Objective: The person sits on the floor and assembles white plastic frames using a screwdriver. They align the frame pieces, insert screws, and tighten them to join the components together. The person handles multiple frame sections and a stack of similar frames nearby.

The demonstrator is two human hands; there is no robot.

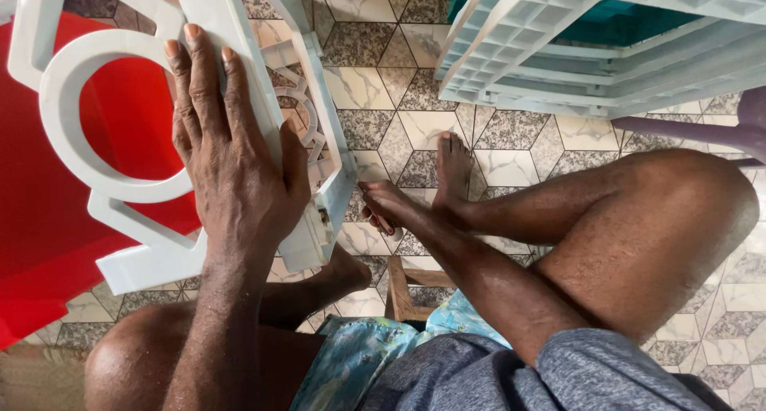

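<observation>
The left hand (231,164) lies flat, fingers spread open, on a white plastic chair (159,140) tipped against the knee over a red plastic surface (48,219). The right hand (383,207) reaches down to the chair's lower corner, its fingers curled, though their grip cannot be told. Farther off, stacked white chairs (574,52) rest on the hexagon-tiled floor (383,60).

A tiled floor (511,152) of marbled hexagons carries a stack of white plastic chairs (574,52) and a red plastic piece (40,219).
</observation>
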